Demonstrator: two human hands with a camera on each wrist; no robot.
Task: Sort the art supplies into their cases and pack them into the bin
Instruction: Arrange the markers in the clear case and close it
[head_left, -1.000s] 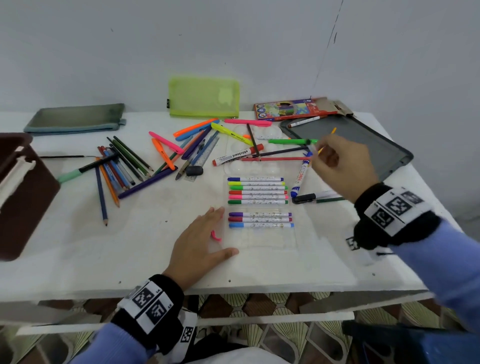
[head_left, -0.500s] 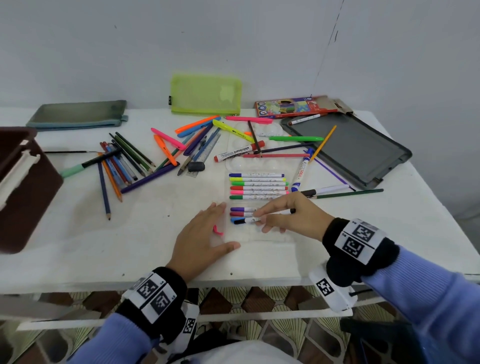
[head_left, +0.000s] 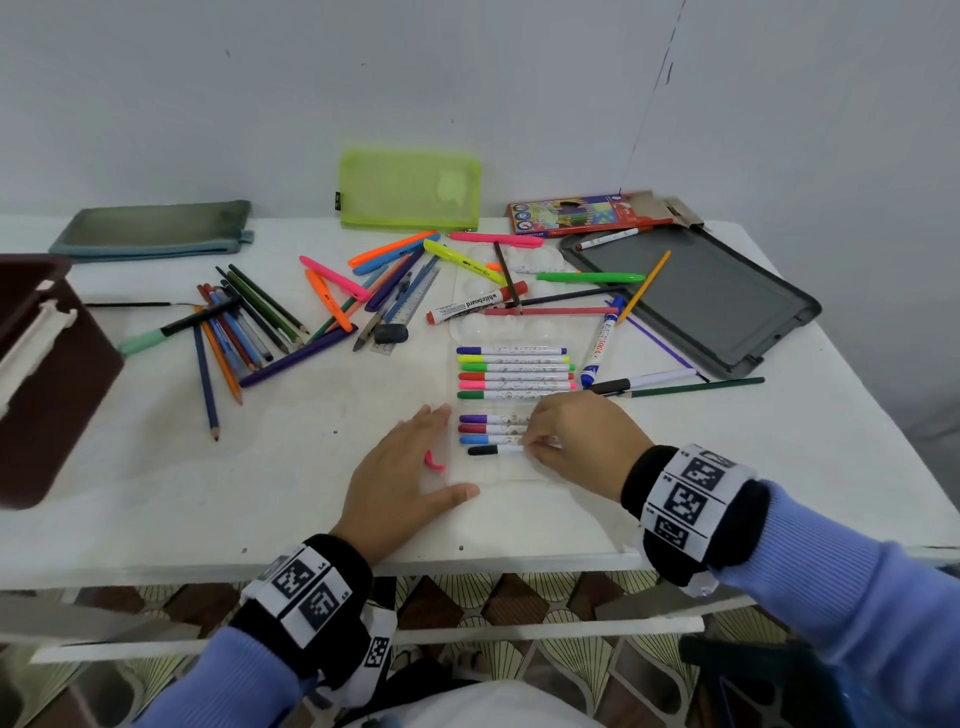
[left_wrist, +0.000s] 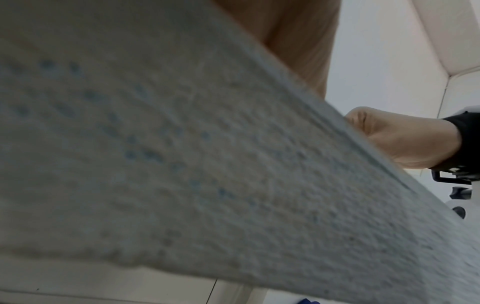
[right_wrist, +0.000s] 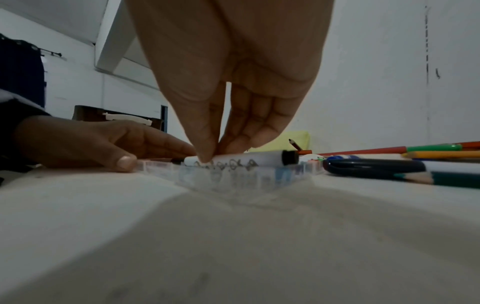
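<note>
A clear plastic marker case (head_left: 498, 474) lies open near the table's front edge, with several coloured markers (head_left: 514, 371) lined up in it. My right hand (head_left: 530, 447) pinches a black-capped marker (head_left: 491, 450) between thumb and fingers and holds it flat in the case, just below the blue one. The right wrist view shows the fingertips (right_wrist: 207, 158) on the white barrel of the black marker (right_wrist: 249, 161). My left hand (head_left: 415, 467) lies flat, fingers straight, on the case's left edge beside a pink clasp (head_left: 435, 461).
A brown bin (head_left: 47, 374) stands at the left edge. A green mesh pouch (head_left: 410, 189), a grey pouch (head_left: 156, 228) and a pencil box (head_left: 582, 213) sit at the back. Loose pencils (head_left: 244, 327), highlighters (head_left: 332, 275) and a grey slate (head_left: 701, 296) lie around.
My right hand came from the back right by the slate to the case with the black marker and set it under the blue one. The left hand stayed put.
</note>
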